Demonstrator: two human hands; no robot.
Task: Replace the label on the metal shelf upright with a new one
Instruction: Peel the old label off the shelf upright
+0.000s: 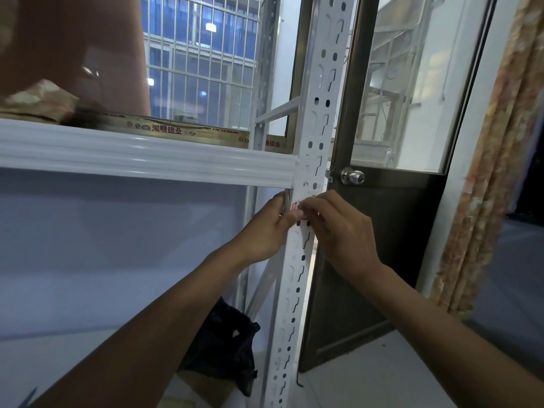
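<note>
Label (293, 205) on white upright (295, 262) beside brown door (368, 260): right fingers (306, 206) pinch it, left fingers (277, 202) clasp the upright.

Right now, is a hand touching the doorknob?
No, the left hand grips the white post, the right hand pinches its label, and the doorknob stands untouched.

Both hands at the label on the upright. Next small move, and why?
Probably peel slowly: the right hand pinches the red-printed label on the upright below the shelf beam, while the left hand grips the upright beside it. Whether an edge has lifted is hidden.
</note>
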